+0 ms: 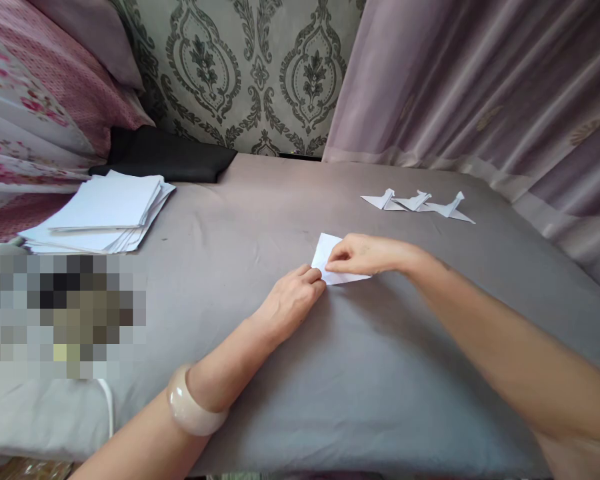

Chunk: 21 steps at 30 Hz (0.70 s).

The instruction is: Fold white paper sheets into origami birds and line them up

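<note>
A small folded piece of white paper [321,251] lies on the grey cloth in front of me. With curled fingers, my left hand [300,293] grips its lower left corner. My right hand [363,253] rests over its right part, thumb and fingers drawn together on the paper, covering much of it. Beyond it to the right, several folded white paper figures [419,201] with raised, beak-like tips stand in a row, touching or overlapping. A pale bangle [193,407] circles my left wrist.
A stack of white paper [105,207] sits at the far left, beside a folded black cloth [170,153]. Nearer me is a blurred-out patch with a white cable [107,403]. A mauve curtain [460,87] borders the grey covered surface [240,213] at right; patterned wallpaper stands behind.
</note>
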Each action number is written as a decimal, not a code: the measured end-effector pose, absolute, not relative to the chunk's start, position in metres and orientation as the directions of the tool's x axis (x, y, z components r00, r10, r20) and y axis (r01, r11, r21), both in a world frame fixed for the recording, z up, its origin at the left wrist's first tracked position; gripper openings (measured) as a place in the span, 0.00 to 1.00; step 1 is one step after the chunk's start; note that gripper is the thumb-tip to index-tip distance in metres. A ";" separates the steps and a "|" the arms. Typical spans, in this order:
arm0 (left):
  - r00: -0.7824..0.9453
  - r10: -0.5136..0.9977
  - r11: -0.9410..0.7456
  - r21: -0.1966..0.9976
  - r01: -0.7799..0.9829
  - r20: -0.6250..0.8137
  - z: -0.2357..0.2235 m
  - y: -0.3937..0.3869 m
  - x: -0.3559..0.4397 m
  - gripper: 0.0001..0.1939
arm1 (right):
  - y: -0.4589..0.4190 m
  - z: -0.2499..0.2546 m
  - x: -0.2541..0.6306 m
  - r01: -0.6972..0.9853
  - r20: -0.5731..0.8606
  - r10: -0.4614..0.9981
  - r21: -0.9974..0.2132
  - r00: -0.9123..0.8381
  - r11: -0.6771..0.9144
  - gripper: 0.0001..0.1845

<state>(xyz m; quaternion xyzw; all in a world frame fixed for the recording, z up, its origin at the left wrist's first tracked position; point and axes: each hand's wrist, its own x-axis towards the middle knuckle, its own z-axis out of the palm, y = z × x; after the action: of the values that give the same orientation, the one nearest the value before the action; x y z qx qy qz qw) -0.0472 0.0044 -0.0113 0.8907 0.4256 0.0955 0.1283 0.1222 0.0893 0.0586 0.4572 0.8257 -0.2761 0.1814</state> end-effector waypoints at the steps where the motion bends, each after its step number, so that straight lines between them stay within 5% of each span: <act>1: 0.622 0.781 -0.608 0.293 0.738 0.056 -0.011 0.005 -0.047 0.15 | 0.087 0.064 0.130 0.836 -0.468 0.695 -0.361 -0.545 0.412 0.19; 3: 0.629 0.775 -0.617 0.280 0.736 0.056 -0.012 0.005 -0.046 0.16 | 0.080 0.073 0.146 0.793 -0.228 0.816 -0.471 -0.531 0.385 0.18; 6: 0.645 0.761 -0.632 0.294 0.717 0.064 -0.015 0.007 -0.047 0.17 | 0.068 0.076 0.171 0.826 0.035 0.940 -0.466 -0.340 0.316 0.15; 10: 0.670 0.737 -0.661 0.302 0.687 0.090 -0.020 0.009 -0.049 0.19 | 0.053 0.057 0.189 0.923 -0.034 0.992 -0.371 -0.124 0.103 0.11; 14: 0.694 0.710 -0.693 0.298 0.656 0.124 -0.023 0.011 -0.050 0.19 | 0.041 0.024 0.181 0.859 -0.185 0.957 -0.502 -0.222 0.101 0.11; 21: 0.693 0.715 -0.684 0.293 0.668 0.089 -0.019 0.011 -0.049 0.23 | 0.031 -0.008 0.158 0.782 -0.100 0.972 -0.614 -0.210 0.106 0.12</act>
<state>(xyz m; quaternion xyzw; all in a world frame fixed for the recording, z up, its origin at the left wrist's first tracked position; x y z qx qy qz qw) -0.0487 0.0115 -0.0190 0.9123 0.3789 0.0984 0.1200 0.1577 0.0305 -0.0083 0.6055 0.7244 -0.2836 -0.1678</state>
